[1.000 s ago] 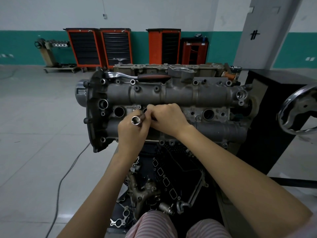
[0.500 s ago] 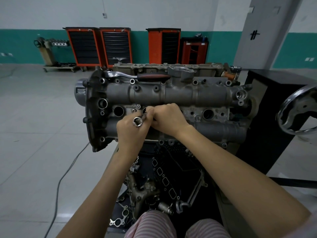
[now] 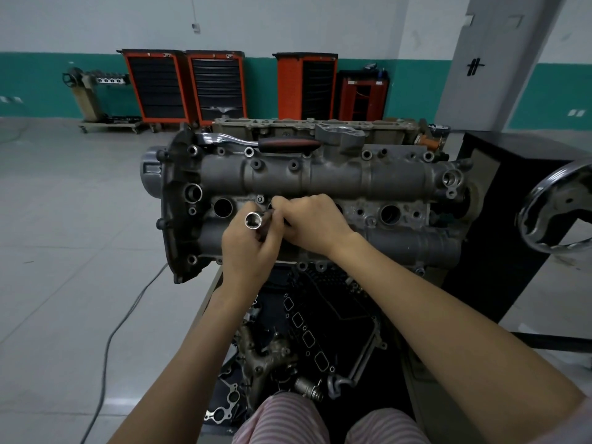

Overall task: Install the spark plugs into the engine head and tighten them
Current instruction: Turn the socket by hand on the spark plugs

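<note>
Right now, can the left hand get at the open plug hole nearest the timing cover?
Probably yes: the hole lies bare just beside the left hand, nothing between them, though that hand holds a socket.

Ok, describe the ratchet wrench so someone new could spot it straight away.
Find the grey engine head in the middle. Along its far top edge lies the ratchet wrench, untouched by either hand. Its black and red grip and shiny curved shank set it apart from the dull castings around it.

Engine head (image 3: 320,184) at centre; ratchet (image 3: 256,143) along its 12 o'clock edge. Both hands (image 3: 275,232) meet over its middle. Handwheel (image 3: 557,213) at 3 o'clock, tool cabinets (image 3: 211,84) behind, loose gaskets (image 3: 304,331) at 6 o'clock.
</note>
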### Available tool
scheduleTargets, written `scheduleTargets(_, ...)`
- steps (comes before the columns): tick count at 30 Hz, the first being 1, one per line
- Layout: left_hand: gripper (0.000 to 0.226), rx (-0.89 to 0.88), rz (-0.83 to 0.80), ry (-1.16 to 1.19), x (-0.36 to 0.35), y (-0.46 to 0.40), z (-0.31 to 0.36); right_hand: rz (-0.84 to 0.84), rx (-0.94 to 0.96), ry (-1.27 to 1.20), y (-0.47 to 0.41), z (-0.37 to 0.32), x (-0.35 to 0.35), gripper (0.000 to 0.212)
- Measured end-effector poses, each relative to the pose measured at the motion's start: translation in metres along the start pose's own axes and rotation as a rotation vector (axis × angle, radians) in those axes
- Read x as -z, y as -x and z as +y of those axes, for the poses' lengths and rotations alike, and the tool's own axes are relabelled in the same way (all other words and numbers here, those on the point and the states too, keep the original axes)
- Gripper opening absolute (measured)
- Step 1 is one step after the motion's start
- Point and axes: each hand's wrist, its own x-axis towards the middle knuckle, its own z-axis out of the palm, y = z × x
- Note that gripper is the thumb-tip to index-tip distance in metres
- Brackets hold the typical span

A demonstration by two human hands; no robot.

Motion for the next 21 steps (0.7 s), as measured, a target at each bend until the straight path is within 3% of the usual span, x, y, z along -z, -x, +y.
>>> scheduleTargets(3,0.044,0.035,0.028,0.015,-0.0011,-0.0031,0.0008,0.059,-0.008,0.002,0.0019,-0.0008,0.0001,0.015)
scheduleTargets(6,0.053,0.031,0.033,0.002,-0.0018,-0.0038,-0.0006,0.091,-0.004,-0.01,0.0027,-0.001,-0.0002,0.029)
scheduleTargets(10,0.04,-0.082,0.002,-0.083,0.0,0.0005,-0.0027,0.029,-0.021,0.0,0.0018,-0.0011,-0.0003,0.019)
scheduleTargets(14,0.036,-0.031,-0.021,-0.017,0.0014,0.0024,-0.0012,-0.031,-0.041,-0.019,0.0005,-0.0003,-0.0007,0.028)
scheduleTargets(19,0.039,0.003,0.004,-0.021,0.0013,0.0004,0.0029,-0.006,-0.001,-0.009,0.0009,-0.0008,-0.0003,0.011)
scheduleTargets(21,0.04,0.005,0.014,-0.043,0.0011,-0.0017,0.0046,0.0,-0.007,-0.016,0.002,0.0008,-0.0002,0.017)
